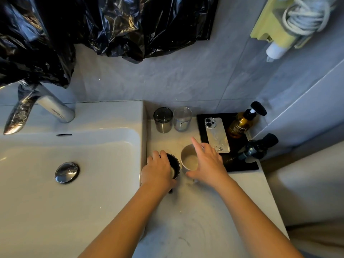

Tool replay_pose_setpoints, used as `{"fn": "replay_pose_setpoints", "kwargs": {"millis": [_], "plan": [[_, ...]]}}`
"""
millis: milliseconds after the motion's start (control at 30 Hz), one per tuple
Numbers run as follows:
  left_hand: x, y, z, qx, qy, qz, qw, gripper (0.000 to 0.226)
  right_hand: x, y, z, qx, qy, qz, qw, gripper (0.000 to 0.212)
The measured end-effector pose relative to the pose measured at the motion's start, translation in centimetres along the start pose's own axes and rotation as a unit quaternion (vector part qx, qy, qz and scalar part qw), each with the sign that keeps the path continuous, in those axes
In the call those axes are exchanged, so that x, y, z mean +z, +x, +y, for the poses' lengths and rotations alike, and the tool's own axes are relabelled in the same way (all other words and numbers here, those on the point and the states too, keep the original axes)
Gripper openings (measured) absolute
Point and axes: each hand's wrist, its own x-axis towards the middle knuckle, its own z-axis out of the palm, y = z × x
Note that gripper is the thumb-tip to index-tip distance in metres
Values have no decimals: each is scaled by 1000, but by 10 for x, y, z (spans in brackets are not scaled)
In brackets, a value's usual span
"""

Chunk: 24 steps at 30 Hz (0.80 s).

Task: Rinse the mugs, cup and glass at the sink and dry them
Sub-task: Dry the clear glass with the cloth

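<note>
The black mug (175, 165) stands at the left edge of the counter (195, 211), just beside the sink (74, 164). The left hand (158, 170) curls round it from above. The white mug (189, 159) stands next to it. The right hand (208, 162) lies over its rim, fingers stretched out, not gripping.

Black mug (176, 164), cream mug (188, 159), smoky grey cup (163, 120), clear glass (182, 119) (amber bottle (240, 125), black tray (200, 125))
</note>
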Motion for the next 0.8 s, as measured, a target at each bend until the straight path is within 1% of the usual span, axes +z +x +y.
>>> {"fn": "replay_pose_setpoints", "kwargs": {"millis": [100,333,500,633,800], "plan": [[-2,6,0,0,-8,-5,1000,76,2,4,1,-8,5,23,1000,115],[-23,41,-4,0,-49,7,999,84,-3,31,-6,-4,25,45,999,121],[-34,67,-2,-11,-58,5,998,83,-7,53,-12,0,48,64,997,124],[-38,79,-2,-16,-62,4,998,83,-9,65,-13,2,74,62,995,124],[-40,87,-1,-19,-70,9,997,87,-11,72,-15,4,80,65,995,124]]}}
